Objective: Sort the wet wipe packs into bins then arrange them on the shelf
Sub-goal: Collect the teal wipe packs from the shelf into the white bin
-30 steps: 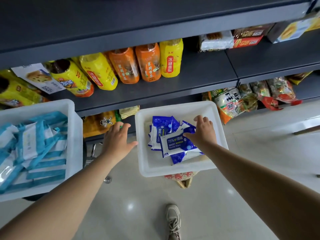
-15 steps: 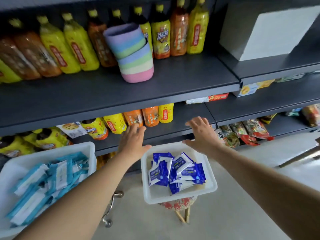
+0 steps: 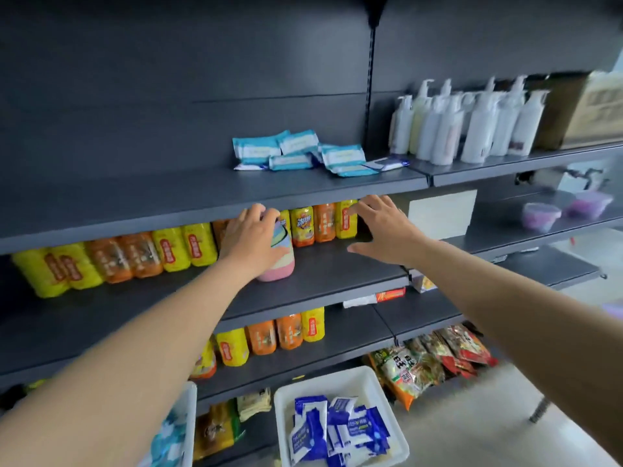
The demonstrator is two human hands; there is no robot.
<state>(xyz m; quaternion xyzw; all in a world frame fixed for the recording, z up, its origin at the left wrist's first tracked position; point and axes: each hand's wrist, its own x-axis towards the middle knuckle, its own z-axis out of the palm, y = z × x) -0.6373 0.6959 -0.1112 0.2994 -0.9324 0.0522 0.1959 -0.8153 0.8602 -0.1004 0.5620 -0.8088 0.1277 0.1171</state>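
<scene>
Hands (image 3: 251, 239) raised, white bin (image 3: 381, 392) holding blue packs (image 3: 337, 429)

Teal wipe packs (image 3: 305, 155) heaped on shelf (image 3: 168, 200), dark-blue packs (image 3: 337, 429) (jumbled) in white bin (image 3: 381, 382)
</scene>
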